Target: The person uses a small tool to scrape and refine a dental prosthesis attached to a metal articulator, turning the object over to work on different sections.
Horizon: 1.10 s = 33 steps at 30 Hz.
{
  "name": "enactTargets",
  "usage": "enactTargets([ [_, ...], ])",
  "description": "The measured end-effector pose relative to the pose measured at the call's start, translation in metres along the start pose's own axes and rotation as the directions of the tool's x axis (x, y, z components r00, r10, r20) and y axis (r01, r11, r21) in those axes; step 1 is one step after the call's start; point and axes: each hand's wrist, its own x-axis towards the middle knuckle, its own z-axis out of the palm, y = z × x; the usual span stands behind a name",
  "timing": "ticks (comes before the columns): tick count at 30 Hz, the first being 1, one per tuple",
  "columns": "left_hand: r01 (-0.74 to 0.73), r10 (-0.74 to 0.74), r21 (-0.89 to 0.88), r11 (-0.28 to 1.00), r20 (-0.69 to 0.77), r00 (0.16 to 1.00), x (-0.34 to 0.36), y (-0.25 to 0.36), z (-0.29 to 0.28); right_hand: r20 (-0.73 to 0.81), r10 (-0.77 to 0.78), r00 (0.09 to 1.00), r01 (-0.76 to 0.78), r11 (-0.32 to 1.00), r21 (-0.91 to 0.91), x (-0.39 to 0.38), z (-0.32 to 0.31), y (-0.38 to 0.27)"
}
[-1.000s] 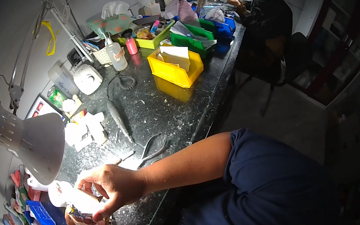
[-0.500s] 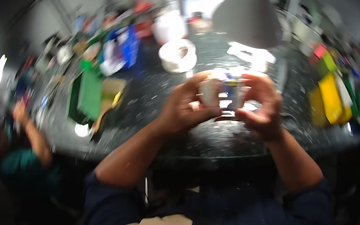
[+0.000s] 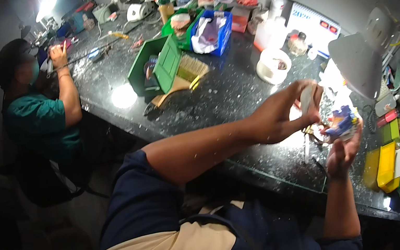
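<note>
My left hand (image 3: 283, 113) is closed around a pale, off-white piece (image 3: 307, 98), its fingers curled over it. Just below and right of it, my right hand (image 3: 342, 151) holds an object with a blue and yellow upper part (image 3: 341, 120), apparently a dental model; the exact shape is partly hidden by my fingers. The white lamp head (image 3: 358, 61) hangs over both hands. Behind them on the dark bench (image 3: 222, 100) stands a white round tub (image 3: 268, 71), with a few small metal items under my hands that I cannot make out.
A green bin (image 3: 165, 72) with a brush (image 3: 191, 73) lies left, a blue bin (image 3: 219, 32) behind it. A yellow bin (image 3: 385, 165) sits at the right. A co-worker (image 3: 39, 115) in teal works at the far left. The bench's front edge (image 3: 283, 182) crosses below my hands.
The view has swung round toward the left side of the bench and the co-worker. The two pieces in my hands are now apart, the pale one in the left, the blue one in the right.
</note>
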Motion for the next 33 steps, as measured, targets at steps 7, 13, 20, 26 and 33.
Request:
enactTargets([
  [7, -0.026, -0.064, -0.294, 0.955, -0.294, 0.954, 0.007, -0.013, 0.005, 0.093, 0.078, 0.993, -0.061, 0.983, -0.175, 0.006, -0.003, 0.004],
  [13, -0.072, -0.112, -0.461, 0.884, -0.361, 0.926, 0.013, -0.024, 0.001, 0.147, 0.157, 0.977, -0.148, 0.987, -0.070, 0.007, 0.023, -0.013],
  [20, 0.196, -0.371, -0.549, 0.812, -0.228, 0.900, 0.024, -0.012, -0.014, 0.214, 0.179, 0.960, -0.116, 0.954, -0.276, 0.004, 0.001, 0.002],
  [26, 0.017, -0.366, -0.667, 0.745, -0.388, 0.846, 0.014, -0.019, -0.016, 0.222, 0.198, 0.955, -0.130, 0.950, -0.284, 0.000, 0.007, 0.008],
  [33, 0.373, -0.956, -0.904, 0.210, -0.110, 0.272, 0.064, -0.027, -0.025, 0.302, 0.172, 0.938, -0.051, 0.928, -0.370, 0.007, -0.007, -0.003],
])
